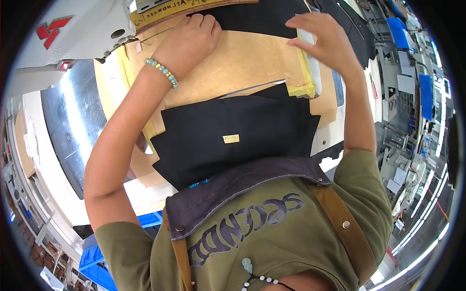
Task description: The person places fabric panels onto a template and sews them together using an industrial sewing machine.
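A black fabric piece lies across the far part of a tan board template edged with yellow tape. My left hand is bent over the left end of that fabric, its fingers curled and pressed together; the fingertips are hidden, so what they grip does not show. Over the template's right side my right hand is raised, thumb and fingers apart with nothing between them. Nearer to me lies a stack of black fabric panels with a small yellow label on top.
A pale machine head stands at the far left, above a shiny metal plate. More dark fabric hangs at the far right. A blue crate sits low at my left. Workstations line the right side.
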`<action>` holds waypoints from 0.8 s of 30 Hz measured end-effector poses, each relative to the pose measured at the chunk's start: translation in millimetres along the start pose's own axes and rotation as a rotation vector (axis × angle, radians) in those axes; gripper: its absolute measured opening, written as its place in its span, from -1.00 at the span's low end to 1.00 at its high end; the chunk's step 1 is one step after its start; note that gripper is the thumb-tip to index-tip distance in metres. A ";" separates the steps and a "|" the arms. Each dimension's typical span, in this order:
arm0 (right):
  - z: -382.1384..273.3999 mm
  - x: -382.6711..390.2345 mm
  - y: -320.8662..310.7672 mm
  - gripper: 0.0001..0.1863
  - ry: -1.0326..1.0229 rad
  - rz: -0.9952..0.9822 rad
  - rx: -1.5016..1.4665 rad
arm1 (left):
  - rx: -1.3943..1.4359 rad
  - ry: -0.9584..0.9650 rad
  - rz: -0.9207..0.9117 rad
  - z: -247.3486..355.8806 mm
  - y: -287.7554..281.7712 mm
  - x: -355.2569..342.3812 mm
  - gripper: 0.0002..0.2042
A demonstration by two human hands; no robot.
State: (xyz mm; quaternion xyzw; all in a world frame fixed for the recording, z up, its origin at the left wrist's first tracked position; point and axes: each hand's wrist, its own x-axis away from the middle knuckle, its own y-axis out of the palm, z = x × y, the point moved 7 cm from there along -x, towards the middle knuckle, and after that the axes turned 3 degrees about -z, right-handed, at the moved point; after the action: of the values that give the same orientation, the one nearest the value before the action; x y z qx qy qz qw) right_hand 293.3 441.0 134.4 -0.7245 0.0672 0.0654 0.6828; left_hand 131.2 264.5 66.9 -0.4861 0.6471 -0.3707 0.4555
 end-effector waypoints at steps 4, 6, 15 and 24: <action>-27.7 16.5 15.7 -0.73 0.005 0.161 0.267 | 0.034 -0.007 0.079 -2.4 -1.2 -1.3 -0.65; -32.8 15.6 19.9 -0.79 0.013 0.207 0.297 | 0.063 -0.038 0.140 -3.7 -6.1 1.5 -0.65; -44.7 -9.0 36.8 -0.79 -0.037 0.363 0.180 | 0.018 -0.104 0.280 -20.2 -27.6 56.2 -0.68; -49.8 -30.2 47.9 -0.82 0.069 0.277 -0.233 | 0.121 -0.261 0.180 -22.6 -29.7 96.2 -0.61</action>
State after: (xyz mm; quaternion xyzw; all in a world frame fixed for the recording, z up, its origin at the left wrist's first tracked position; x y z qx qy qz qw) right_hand 254.8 388.8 96.0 -0.7845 0.1815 0.1414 0.5759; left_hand 107.5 164.8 79.2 -0.4417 0.5999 -0.3007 0.5955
